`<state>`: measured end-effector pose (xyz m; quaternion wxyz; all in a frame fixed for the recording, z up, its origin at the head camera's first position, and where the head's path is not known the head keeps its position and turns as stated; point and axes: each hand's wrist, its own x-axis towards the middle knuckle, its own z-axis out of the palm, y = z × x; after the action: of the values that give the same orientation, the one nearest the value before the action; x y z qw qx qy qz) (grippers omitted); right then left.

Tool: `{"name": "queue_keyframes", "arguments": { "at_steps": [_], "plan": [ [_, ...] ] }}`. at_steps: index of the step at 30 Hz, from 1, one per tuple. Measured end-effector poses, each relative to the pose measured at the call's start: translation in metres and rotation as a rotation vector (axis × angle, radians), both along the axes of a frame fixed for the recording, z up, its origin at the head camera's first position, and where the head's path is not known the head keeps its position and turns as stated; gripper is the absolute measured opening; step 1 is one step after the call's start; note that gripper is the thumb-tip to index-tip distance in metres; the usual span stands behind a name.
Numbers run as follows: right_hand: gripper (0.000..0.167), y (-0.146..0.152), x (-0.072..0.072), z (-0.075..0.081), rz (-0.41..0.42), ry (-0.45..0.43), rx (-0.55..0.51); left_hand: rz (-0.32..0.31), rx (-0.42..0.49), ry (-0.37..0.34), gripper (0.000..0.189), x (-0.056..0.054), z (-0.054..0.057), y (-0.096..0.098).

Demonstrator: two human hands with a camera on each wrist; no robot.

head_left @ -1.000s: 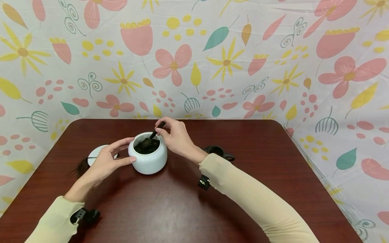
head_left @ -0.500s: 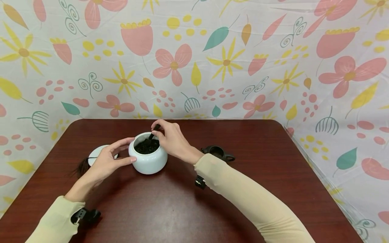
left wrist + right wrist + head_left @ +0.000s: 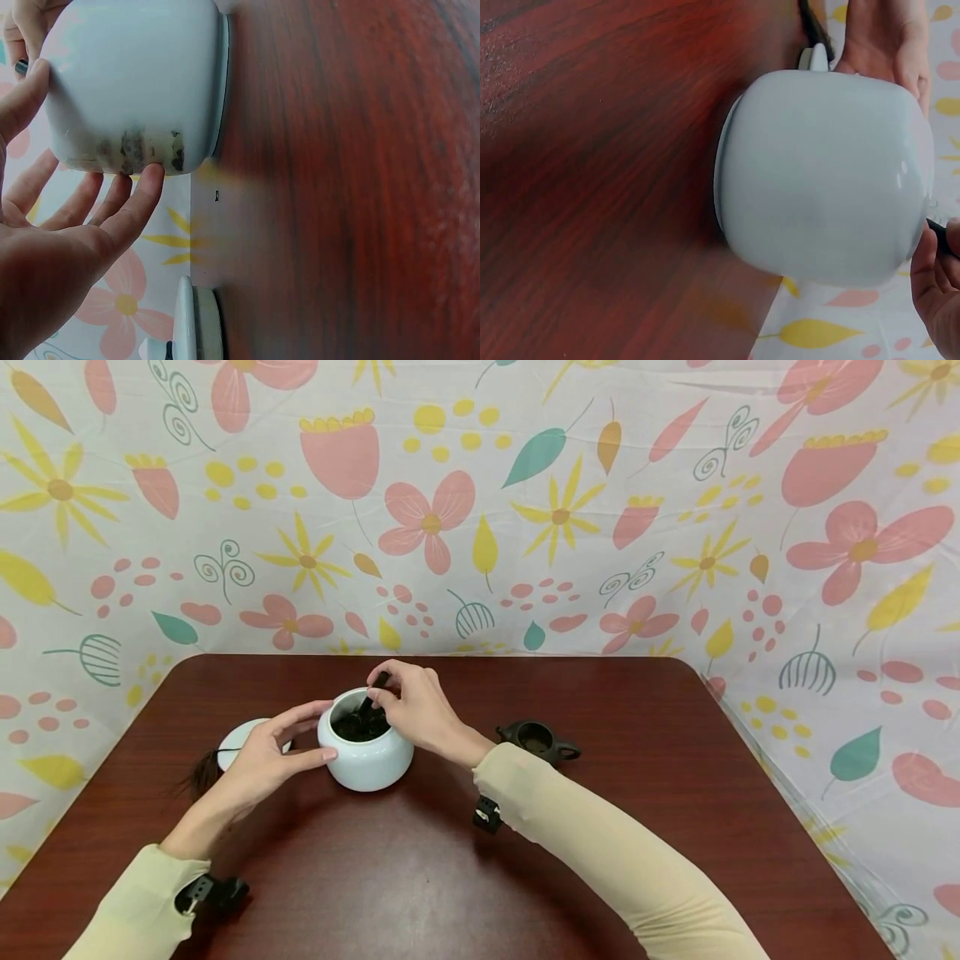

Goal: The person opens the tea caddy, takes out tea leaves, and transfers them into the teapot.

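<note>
On a reddish-brown, wood-grained table (image 3: 637,843), the left hand (image 3: 266,752) holds a round, glossy white jar (image 3: 369,767) by its left side between spread thumb and fingers, while the right hand (image 3: 422,706), arched over it, pinches a slender black utensil (image 3: 367,704) tilted into its dark contents (image 3: 351,728).

I'm seeing the left hand (image 3: 272,749) holding the white jar (image 3: 369,767), the right hand (image 3: 421,703) pinching a black spoon (image 3: 366,703) dipped into dark flakes (image 3: 348,727); there's a small teapot (image 3: 536,739) on the tabletop (image 3: 420,885), just past the right sleeve (image 3: 600,843).
</note>
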<state>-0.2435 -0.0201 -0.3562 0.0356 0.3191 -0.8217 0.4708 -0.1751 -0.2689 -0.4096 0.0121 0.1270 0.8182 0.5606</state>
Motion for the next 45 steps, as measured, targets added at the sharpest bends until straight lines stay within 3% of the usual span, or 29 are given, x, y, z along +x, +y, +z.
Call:
{"name": "queue_keyframes", "arguments": {
  "at_steps": [18,30,45],
  "plan": [
    [0.01,-0.001,0.006,0.002,-0.003,-0.088,-0.028,-0.001,-0.002,0.0,0.067,0.0,0.0,0.0],
    [0.009,0.0,0.005,0.007,-0.012,-0.225,-0.072,0.0,-0.002,0.004,0.067,0.0,-0.001,0.0],
    [0.008,0.016,0.0,0.01,-0.054,-0.488,-0.189,0.003,0.005,0.006,0.067,0.001,-0.001,0.001]
  ]
}}
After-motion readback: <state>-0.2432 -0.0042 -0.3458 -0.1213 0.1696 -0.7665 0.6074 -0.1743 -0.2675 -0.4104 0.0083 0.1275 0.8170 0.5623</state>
